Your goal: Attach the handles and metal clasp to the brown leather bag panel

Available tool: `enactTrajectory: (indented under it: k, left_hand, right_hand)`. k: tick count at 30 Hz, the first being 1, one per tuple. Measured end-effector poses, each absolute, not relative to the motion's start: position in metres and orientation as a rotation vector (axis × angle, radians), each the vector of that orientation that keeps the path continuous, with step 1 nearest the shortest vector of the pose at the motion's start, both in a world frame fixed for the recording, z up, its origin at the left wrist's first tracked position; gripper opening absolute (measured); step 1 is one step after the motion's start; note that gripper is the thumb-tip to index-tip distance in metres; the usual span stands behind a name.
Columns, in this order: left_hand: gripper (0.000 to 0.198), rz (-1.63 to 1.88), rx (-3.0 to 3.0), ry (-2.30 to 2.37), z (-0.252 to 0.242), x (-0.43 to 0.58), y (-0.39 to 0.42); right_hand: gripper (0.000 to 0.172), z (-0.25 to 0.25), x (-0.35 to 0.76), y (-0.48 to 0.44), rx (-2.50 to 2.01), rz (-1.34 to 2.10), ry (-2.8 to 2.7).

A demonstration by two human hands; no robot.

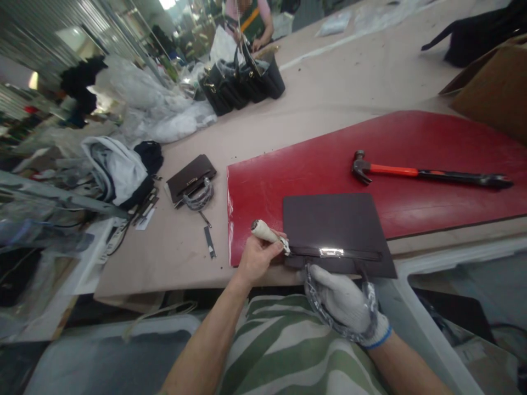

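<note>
My left hand (257,257) is bare and closed around a small tool with a pale wrapped handle (265,232), its tip at the left end of a dark strap on a dark brown leather panel (333,222). My right hand (343,304), in a white knit glove, is closed on the plastic-wrapped handle (319,307) that hangs from the panel's near edge. A shiny metal clasp (331,252) sits on the strap. The panel lies on a red board (313,159).
A hammer (428,174) with an orange and black handle lies on the red board to the right. A brown bag (191,178) lies to the left, near white cloth (119,167). Black handbags (241,82) stand far back beside another person. A cardboard box (494,90) is at right.
</note>
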State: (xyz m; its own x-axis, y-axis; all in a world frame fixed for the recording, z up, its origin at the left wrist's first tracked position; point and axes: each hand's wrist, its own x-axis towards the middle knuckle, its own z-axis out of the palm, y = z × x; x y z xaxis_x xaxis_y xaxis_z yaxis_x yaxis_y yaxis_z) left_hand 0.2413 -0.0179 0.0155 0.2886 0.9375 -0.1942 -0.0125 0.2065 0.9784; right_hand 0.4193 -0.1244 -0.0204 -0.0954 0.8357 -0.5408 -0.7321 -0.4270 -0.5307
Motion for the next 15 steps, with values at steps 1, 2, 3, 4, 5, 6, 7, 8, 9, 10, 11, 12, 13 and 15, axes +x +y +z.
enactTrajectory:
  k: [1, 2, 3, 4, 5, 6, 7, 8, 9, 10, 11, 12, 13, 15]
  left_hand:
    - [0.044, 0.858, 1.131, 1.057, 0.015, 0.241, -0.017]
    - [0.044, 0.852, 1.111, 1.057, 0.014, 0.241, -0.017]
    - [0.045, 0.855, 1.094, 1.057, 0.012, 0.241, -0.017]
    - [0.044, 0.865, 1.081, 1.059, 0.01, 0.241, -0.018]
    - [0.044, 0.875, 1.072, 1.061, 0.008, 0.241, -0.02]
    - [0.043, 0.886, 1.064, 1.064, 0.007, 0.241, -0.021]
    - [0.042, 0.896, 1.055, 1.066, 0.006, 0.24, -0.023]
    - [0.041, 0.902, 1.047, 1.067, 0.006, 0.239, -0.025]
    - [0.04, 0.903, 1.043, 1.068, 0.008, 0.238, -0.026]
    - [0.038, 0.899, 1.044, 1.071, 0.011, 0.236, -0.027]
    - [0.036, 0.893, 1.055, 1.074, 0.016, 0.235, -0.027]
    - [0.035, 0.884, 1.078, 1.075, 0.021, 0.234, -0.027]
    - [0.033, 0.878, 1.111, 1.07, 0.026, 0.234, -0.026]
    - [0.031, 0.879, 1.184, 1.038, 0.035, 0.234, -0.023]
  right_hand:
    - [0.033, -0.014, 0.412, -0.122, -1.017, 1.697, -0.146]
    - [0.036, -0.008, 0.405, -0.119, -1.064, 1.664, -0.146]
    - [0.041, -0.002, 0.4, -0.118, -1.121, 1.652, -0.152]
    - [0.045, 0.003, 0.397, -0.117, -1.176, 1.645, -0.164]
    - [0.049, 0.006, 0.394, -0.116, -1.219, 1.636, -0.179]
    - [0.051, 0.008, 0.393, -0.115, -1.244, 1.627, -0.19]
    - [0.051, 0.008, 0.394, -0.115, -1.255, 1.624, -0.198]
    - [0.049, 0.007, 0.395, -0.114, -1.262, 1.627, -0.208]
    - [0.046, 0.005, 0.397, -0.115, -1.275, 1.64, -0.227]
    - [0.043, 0.002, 0.4, -0.116, -1.292, 1.665, -0.257]
    - [0.041, -0.002, 0.402, -0.117, -1.309, 1.689, -0.292]
    - [0.04, -0.005, 0.405, -0.118, -1.318, 1.711, -0.329]
    - [0.041, -0.008, 0.407, -0.119, -1.315, 1.732, -0.363]
    - [0.041, -0.011, 0.409, -0.12, -1.288, 1.779, -0.403]
